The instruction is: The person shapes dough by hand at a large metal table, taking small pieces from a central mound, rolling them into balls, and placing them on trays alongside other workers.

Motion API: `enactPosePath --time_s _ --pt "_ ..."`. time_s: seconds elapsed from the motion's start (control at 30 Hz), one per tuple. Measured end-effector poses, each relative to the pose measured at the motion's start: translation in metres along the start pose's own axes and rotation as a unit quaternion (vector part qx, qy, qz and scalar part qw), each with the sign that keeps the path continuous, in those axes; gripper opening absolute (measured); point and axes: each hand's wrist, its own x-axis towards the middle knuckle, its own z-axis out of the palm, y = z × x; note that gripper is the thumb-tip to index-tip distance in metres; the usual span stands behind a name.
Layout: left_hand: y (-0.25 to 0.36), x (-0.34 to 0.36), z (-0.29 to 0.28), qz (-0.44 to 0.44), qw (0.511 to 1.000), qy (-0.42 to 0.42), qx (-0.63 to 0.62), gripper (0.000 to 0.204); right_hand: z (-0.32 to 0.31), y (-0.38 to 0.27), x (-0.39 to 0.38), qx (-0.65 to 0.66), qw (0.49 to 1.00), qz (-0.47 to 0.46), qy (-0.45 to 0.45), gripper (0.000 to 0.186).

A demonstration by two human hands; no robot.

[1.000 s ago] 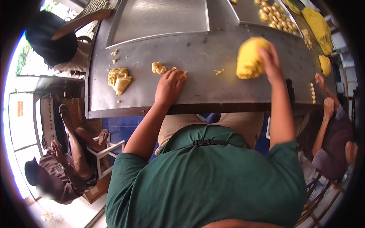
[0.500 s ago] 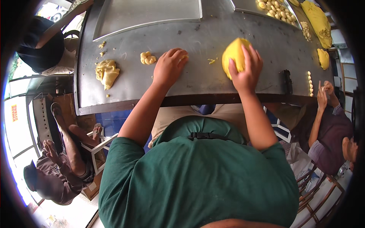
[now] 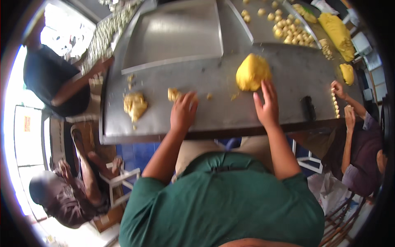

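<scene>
My left hand (image 3: 183, 112) is low over the table, palm down, its fingers slightly apart and blurred. A small clump of pale dough pieces (image 3: 173, 94) lies beside its fingertips. A bit of dough shows at the fingers' right side, and a small dough ball (image 3: 209, 96) sits just beyond. My right hand (image 3: 267, 106) has its fingers stretched out at the near edge of a large yellow dough lump (image 3: 252, 71), the fingertips touching or almost touching it. A softer, paler dough lump (image 3: 135, 106) lies at the left.
A bare metal tray (image 3: 177, 37) lies at the back; another tray holds many dough balls (image 3: 288, 31). A black object (image 3: 307, 108) lies right. A co-worker's hands (image 3: 343, 101) work at a row of small balls (image 3: 335, 103). More yellow dough (image 3: 337, 35) lies far right.
My right hand has drawn back from on top of the yellow lump to its near edge. A small ball now shows right of my left hand. The head view has shifted.
</scene>
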Motion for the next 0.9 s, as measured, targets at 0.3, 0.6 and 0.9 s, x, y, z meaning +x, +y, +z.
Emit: enactPosePath --time_s 0.3,0.6,0.9 --pt "0.013 0.032 -0.010 -0.065 0.985 -0.127 0.095 0.025 0.007 0.001 -0.001 -0.015 0.997 0.068 -0.019 0.089" --pt "0.009 0.027 0.025 0.048 0.997 0.052 -0.037 0.018 0.009 0.005 -0.006 0.005 0.998 0.062 -0.004 0.080" --pt "-0.002 0.017 0.017 0.031 0.999 -0.035 0.012 0.016 0.004 0.007 0.017 -0.163 0.984 -0.068 -0.017 0.033"
